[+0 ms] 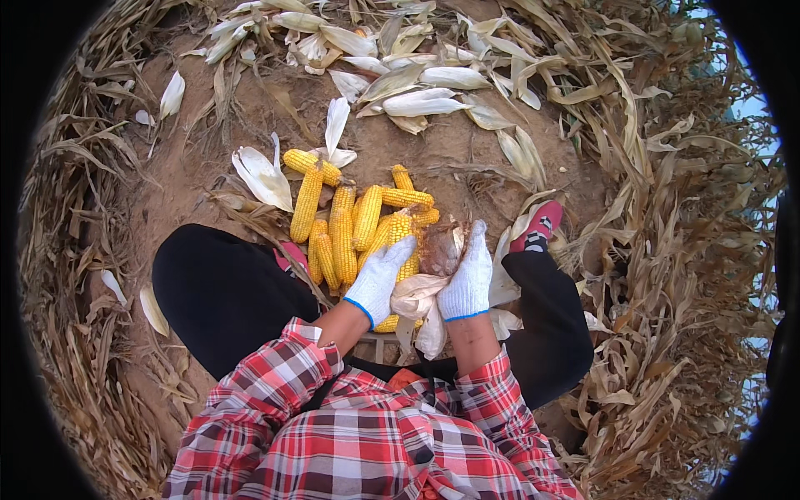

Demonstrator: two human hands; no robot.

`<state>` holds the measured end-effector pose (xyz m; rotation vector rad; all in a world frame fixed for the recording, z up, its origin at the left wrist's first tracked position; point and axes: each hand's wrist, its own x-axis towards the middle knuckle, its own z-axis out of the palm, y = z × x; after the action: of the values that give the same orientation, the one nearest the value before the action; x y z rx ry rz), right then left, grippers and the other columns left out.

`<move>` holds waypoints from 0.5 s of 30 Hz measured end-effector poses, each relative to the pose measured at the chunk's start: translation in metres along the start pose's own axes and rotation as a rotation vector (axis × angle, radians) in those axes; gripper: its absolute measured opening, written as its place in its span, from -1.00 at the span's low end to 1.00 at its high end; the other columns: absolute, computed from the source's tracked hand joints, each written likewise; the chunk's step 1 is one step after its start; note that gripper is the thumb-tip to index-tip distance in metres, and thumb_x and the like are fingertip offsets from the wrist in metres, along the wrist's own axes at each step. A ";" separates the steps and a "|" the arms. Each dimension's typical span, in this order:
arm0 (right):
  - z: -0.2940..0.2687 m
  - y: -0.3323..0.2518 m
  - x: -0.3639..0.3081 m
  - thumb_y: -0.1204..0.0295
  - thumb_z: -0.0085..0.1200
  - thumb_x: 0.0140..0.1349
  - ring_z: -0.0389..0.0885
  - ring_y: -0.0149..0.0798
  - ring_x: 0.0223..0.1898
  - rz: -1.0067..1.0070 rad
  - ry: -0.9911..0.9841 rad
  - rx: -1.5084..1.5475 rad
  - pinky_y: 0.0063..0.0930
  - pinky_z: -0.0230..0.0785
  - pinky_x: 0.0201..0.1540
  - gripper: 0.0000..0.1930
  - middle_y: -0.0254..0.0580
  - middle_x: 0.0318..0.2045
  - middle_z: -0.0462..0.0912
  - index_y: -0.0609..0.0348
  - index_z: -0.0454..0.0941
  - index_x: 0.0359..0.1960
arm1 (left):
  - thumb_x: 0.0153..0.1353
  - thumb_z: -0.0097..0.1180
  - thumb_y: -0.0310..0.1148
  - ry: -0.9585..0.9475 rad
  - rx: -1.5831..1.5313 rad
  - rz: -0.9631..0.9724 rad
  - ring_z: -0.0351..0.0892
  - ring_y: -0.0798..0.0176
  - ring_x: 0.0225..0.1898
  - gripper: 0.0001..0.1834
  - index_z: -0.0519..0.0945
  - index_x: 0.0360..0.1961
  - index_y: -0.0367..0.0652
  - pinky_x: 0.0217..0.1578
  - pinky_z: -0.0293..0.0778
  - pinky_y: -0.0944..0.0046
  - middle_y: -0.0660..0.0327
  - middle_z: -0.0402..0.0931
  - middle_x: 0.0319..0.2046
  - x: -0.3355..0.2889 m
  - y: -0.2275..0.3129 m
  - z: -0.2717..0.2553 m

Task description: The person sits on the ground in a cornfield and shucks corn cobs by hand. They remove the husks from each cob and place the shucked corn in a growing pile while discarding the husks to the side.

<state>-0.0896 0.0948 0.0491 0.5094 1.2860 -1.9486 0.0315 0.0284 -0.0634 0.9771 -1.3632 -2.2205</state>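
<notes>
Both of my hands wear white knit gloves with blue cuffs and work close together over a heap of corn. My left hand [379,282] is closed around a yellow ear of corn [402,228], whose tip points away from me. Pale corn husk [418,293] is peeled down from it and hangs between my hands. My right hand [468,282] is closed on that husk, its thumb pointing up; its other fingers are largely hidden. Beyond the hands, several bare yellow cobs [342,237] lie piled together. Brown corn silk and husk [442,250] sit by my right thumb.
My bent legs in black trousers [225,292] frame the pile, and a pink shoe [542,223] rests at its right. Loose pale husks [425,102] are strewn on the brown soil [200,158] ahead. Dry corn stalks [675,333] heap up along both sides.
</notes>
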 end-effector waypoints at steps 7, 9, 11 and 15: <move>-0.054 -0.019 -0.038 0.34 -0.11 0.40 0.43 -0.48 -0.34 -0.424 -0.241 -0.916 -0.53 0.33 -0.23 -0.71 -0.32 -0.39 0.55 0.35 0.54 -0.26 | 0.33 0.05 0.02 0.296 -0.662 -0.325 0.51 0.13 -0.55 -0.59 0.42 -0.13 -0.13 -0.47 0.58 0.02 0.12 0.43 -0.50 0.015 0.077 0.021; -0.048 -0.020 -0.048 0.37 -0.11 0.38 0.44 -0.45 -0.39 -0.335 -0.276 -0.795 -0.49 0.33 -0.29 -0.73 -0.31 -0.48 0.52 0.35 0.53 -0.33 | 0.33 0.05 0.02 0.340 -0.722 -0.344 0.50 0.13 -0.57 -0.59 0.43 -0.15 -0.15 -0.50 0.57 0.02 0.12 0.43 -0.52 0.022 0.072 0.017; -0.027 -0.017 -0.080 0.33 -0.02 0.30 0.55 -0.08 -0.43 -0.464 -0.458 -1.125 -0.32 0.36 -0.35 -0.76 -0.04 -0.50 0.53 0.28 0.53 -0.37 | 0.31 0.05 0.05 0.410 -0.702 -0.233 0.49 0.12 -0.60 -0.56 0.42 -0.23 -0.17 -0.51 0.56 0.03 0.14 0.41 -0.54 0.032 0.074 0.003; -0.033 -0.055 -0.104 0.42 0.08 0.21 0.54 -0.01 -0.50 -0.690 -0.329 -1.300 -0.29 0.35 -0.41 -0.85 0.01 -0.55 0.51 0.27 0.53 -0.42 | 0.29 0.05 0.12 0.489 -0.720 -0.289 0.53 0.06 -0.52 -0.51 0.41 -0.29 -0.16 -0.44 0.56 -0.01 0.11 0.45 -0.50 0.038 0.083 -0.010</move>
<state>-0.0656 0.1747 0.1383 -0.9456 2.2644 -1.1116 0.0077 -0.0404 -0.0078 1.3384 -0.1852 -2.1797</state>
